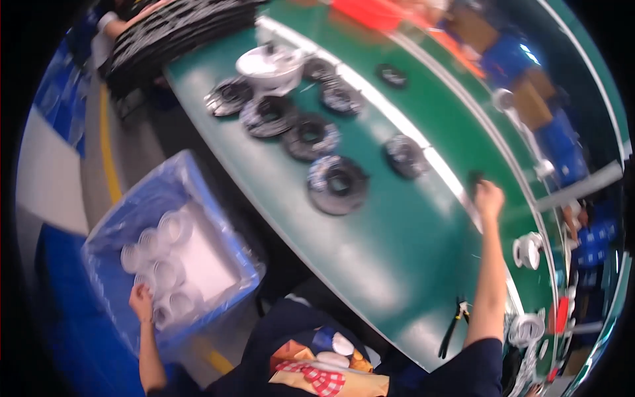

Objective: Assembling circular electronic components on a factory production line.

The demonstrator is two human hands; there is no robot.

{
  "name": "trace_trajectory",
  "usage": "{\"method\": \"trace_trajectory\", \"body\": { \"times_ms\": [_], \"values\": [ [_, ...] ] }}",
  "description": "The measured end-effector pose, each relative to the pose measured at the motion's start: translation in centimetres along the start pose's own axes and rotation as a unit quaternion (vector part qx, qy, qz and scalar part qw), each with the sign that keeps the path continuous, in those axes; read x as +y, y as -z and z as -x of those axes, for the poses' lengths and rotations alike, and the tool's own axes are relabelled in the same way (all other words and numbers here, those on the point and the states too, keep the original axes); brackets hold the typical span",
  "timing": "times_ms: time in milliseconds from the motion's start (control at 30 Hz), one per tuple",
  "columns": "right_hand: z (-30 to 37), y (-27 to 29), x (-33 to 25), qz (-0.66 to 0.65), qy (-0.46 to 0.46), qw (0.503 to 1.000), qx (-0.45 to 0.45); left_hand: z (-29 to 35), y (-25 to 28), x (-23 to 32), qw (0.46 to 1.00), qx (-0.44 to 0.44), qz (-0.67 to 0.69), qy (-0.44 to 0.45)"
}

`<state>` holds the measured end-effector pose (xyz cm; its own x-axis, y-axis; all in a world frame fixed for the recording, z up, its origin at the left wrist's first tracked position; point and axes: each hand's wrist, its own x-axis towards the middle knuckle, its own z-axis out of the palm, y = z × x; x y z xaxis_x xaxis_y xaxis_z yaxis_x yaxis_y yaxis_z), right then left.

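Note:
My left hand [141, 303] is at the near left side of a blue bin [239, 264] lined with clear plastic. Its fingers are curled at the edge of a clear plastic cup [146, 280], one of several round, translucent cups in the bin; blur softens the grip. Stretched out to the right, my right hand [489, 198] is closed on a small dark piece [477, 176] over the conveyor's near rail. What kind of piece it is, I cannot make out. Yellow-and-black pliers [454, 328] lie on the green table [370, 264] near my right forearm.
Several black-and-silver ring-shaped parts [337, 185] rest on the table's far half, beside a white round housing [271, 69]. A green conveyor [456, 122] runs along the right, carrying a dark part [391, 75] and white fixtures [527, 251]. Stacked black trays [178, 33] stand far left, near another person's arm [135, 18].

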<state>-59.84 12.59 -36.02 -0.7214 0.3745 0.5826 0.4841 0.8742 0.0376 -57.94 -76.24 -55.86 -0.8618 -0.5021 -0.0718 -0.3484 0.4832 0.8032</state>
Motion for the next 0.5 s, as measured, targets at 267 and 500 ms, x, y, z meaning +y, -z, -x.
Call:
{"method": "trace_trajectory", "body": {
  "times_ms": [267,500],
  "values": [
    [8.1,10.3,-10.7,-0.04,0.263,0.964,-0.03,-2.5,-6.9,-2.4,0.966,0.003,-0.253,-0.044],
    [12.4,14.8,-20.0,-0.034,0.247,0.968,-0.03,-8.4,-23.5,0.3,0.931,-0.131,-0.247,-0.235]
  ]
}}
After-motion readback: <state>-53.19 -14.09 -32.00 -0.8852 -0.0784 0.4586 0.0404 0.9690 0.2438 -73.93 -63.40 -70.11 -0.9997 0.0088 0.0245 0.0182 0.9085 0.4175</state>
